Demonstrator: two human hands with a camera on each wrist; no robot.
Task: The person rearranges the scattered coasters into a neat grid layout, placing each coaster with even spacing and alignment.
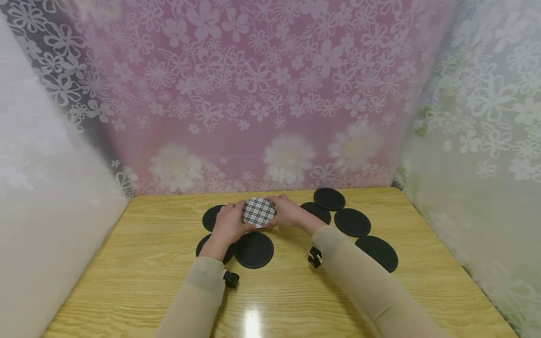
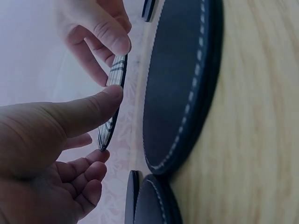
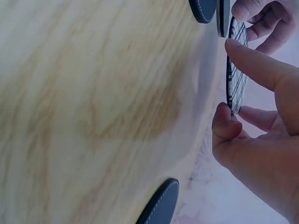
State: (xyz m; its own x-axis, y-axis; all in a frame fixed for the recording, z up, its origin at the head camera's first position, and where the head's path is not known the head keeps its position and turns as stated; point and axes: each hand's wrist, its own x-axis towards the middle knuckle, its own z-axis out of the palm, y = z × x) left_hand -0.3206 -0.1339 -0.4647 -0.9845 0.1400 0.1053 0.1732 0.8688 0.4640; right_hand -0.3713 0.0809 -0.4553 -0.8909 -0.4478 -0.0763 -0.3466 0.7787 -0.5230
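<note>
Both hands hold a round coaster with a black-and-white plaid face point(image 1: 258, 212), raised off the table. My left hand point(image 1: 230, 224) pinches its left edge between thumb and fingers. On the opposite edge, my right hand point(image 1: 288, 212) grips it the same way. The plaid side faces up toward the head camera; a thin black underside shows along its rim in the left wrist view. Just below the hands lies a black round coaster point(image 1: 254, 250) with pale stitching round its edge. A second black coaster point(image 1: 204, 244) is partly hidden under my left wrist.
Another black coaster point(image 1: 210, 218) lies left of my left hand. On the right, several more spread out: one point(image 1: 317, 212) partly behind my right wrist, one point(image 1: 329, 199) at the back, others point(image 1: 352, 222) nearer. Floral curtains point(image 1: 270, 94) enclose the wooden table point(image 1: 139, 263).
</note>
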